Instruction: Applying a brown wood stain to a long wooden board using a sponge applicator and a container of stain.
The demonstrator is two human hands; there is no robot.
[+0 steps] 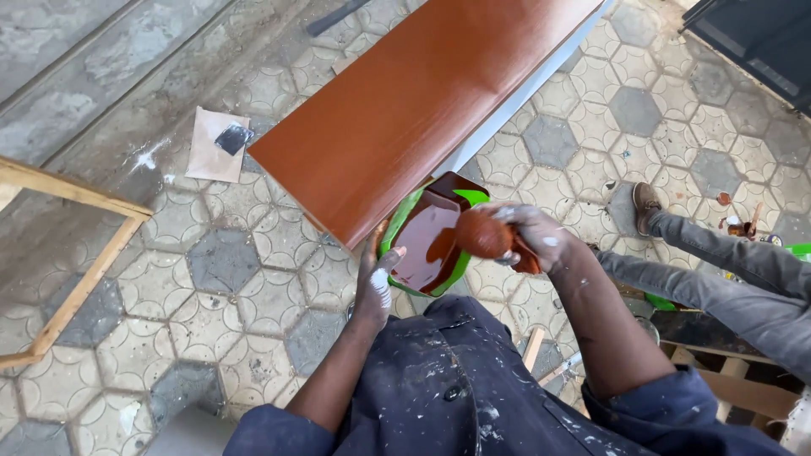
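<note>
Head view: paint-smeared hands at a green plastic paint tray.
Left hand grips the tray's rim; right hand clasps a brown paint-soaked round roller beside a glossy brown painted board.

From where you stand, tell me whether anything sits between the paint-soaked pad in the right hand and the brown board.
Nothing visible blocks it. The right hand holds the paint-soaked pad over the green tray, which the left hand steadies. The brown board lies just above the tray's far rim, with only that rim between.
</note>
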